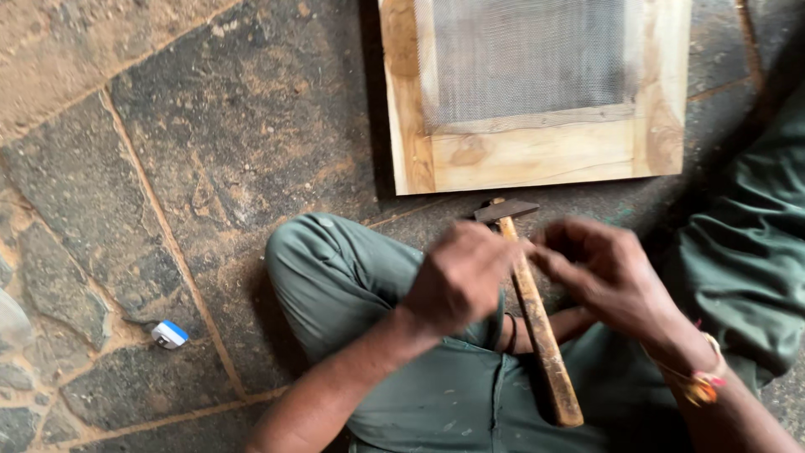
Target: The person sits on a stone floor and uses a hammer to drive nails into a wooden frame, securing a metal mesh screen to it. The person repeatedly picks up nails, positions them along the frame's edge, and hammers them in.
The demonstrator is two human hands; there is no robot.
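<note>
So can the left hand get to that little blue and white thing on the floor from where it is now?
Probably yes: the left hand is by the hammer, and only bare stone floor surrounds the blue-and-white object.

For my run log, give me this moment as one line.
left hand: by hammer | right hand: fingers meet left | hammer: across lap | mesh frame: on floor

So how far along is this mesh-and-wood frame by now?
The wooden frame looks joined at its near corners, and wire mesh already lies across its opening. In hand: the left hand and right hand meet, blurred, over a hammer that rests across the lap; whatever small thing they pinch cannot be made out. Whether the mesh is fastened, and what remains, is hard to tell.
</note>
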